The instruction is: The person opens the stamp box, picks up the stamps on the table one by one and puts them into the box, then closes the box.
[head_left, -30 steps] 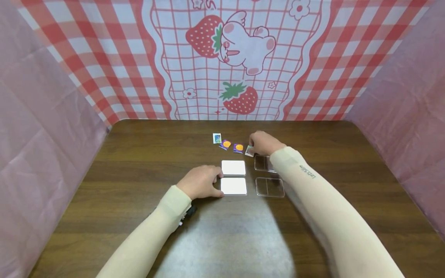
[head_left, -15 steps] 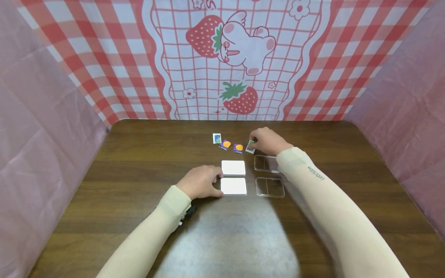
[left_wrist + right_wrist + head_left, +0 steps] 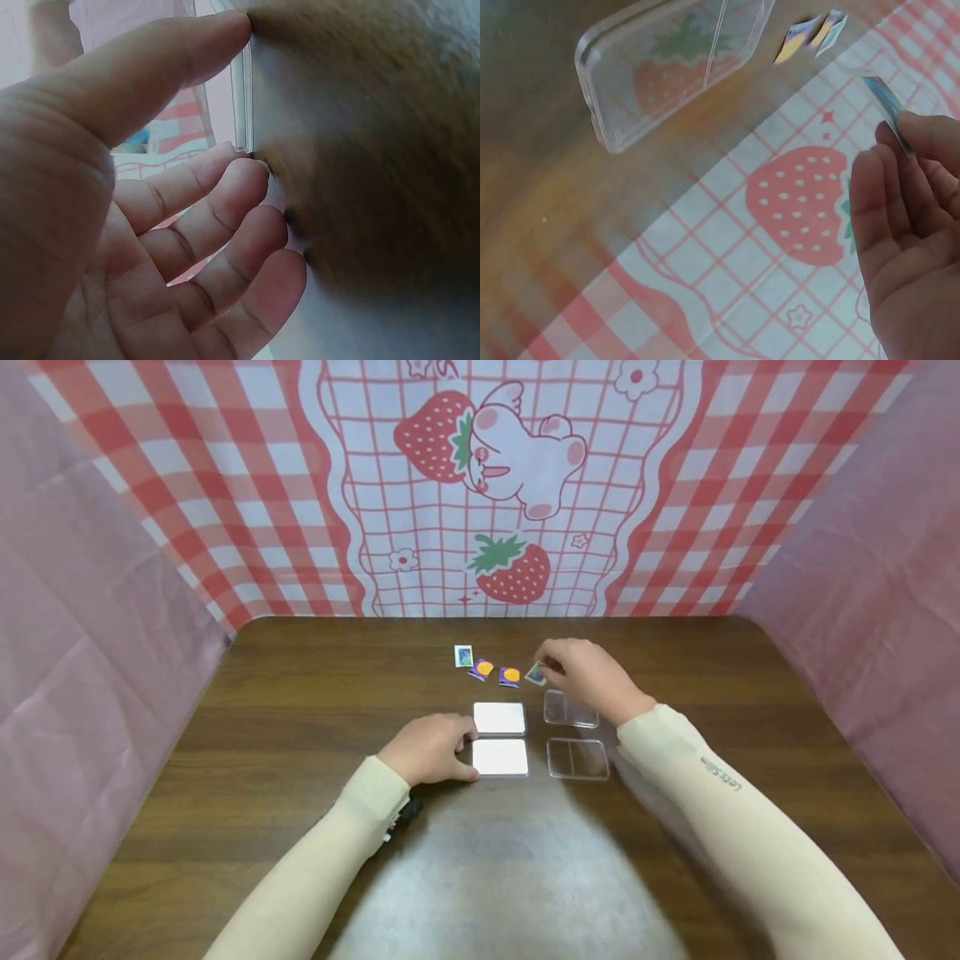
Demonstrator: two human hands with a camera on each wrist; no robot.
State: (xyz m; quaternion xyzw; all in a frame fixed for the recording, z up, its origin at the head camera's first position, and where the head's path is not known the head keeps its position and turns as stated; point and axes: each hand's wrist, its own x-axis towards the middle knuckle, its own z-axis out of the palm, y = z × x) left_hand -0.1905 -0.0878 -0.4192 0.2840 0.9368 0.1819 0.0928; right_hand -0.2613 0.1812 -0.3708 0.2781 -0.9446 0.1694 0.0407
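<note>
My right hand (image 3: 592, 677) pinches a small white-bordered picture card (image 3: 536, 674), stamp-sized, between thumb and fingers. In the right wrist view the blue-green card (image 3: 886, 105) stands up from the fingertips, tilted. My left hand (image 3: 427, 749) rests on the table with relaxed, slightly bent fingers. Its thumb and index fingertip are right at the left edge of the nearer flat white rectangular case (image 3: 500, 757). A second white case (image 3: 499, 718) lies just behind it. In the left wrist view the case's thin edge (image 3: 244, 101) shows between thumb and fingers.
Two clear plastic cases with a divider line, a nearer one (image 3: 578, 759) and a farther one (image 3: 558, 707), lie right of the white ones. Two purple-orange packets (image 3: 510, 677) and another picture card (image 3: 463, 656) lie farther back. A checked strawberry cloth (image 3: 517, 572) hangs behind the table.
My right hand has lifted slightly and shifted right, its forearm swinging right, with the picture card turning in the fingers. The left hand keeps its place; the whole view has shifted slightly.
</note>
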